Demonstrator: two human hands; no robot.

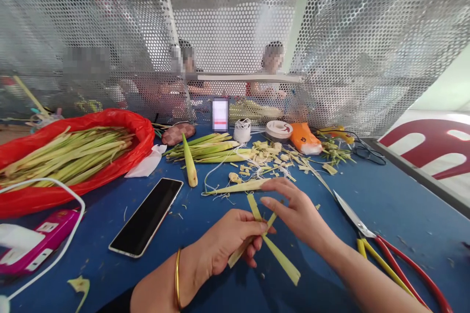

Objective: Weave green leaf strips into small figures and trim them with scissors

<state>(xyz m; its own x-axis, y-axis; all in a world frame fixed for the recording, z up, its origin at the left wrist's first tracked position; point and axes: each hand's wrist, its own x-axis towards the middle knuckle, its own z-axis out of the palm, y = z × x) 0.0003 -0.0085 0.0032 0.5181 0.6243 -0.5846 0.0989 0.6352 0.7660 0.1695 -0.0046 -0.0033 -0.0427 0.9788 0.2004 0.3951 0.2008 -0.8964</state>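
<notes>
My left hand, with a gold bangle on its wrist, is closed in a pinch on several crossed strips of pale green leaf. The strips fan out from under its thumb. Just above and to the right, my right hand has its thumb and fingers apart. One strip reaches up close behind its thumb; whether they touch is hidden. Beyond the hands lies a long pale leaf piece with white thread beside it. A pointed green husk lies further left.
A red bag of long leaves, a magenta power strip and a phone lie left. Scissors and red-and-yellow handles are right. Behind are leaf scraps, a thread spool, a tape roll and a perforated metal screen.
</notes>
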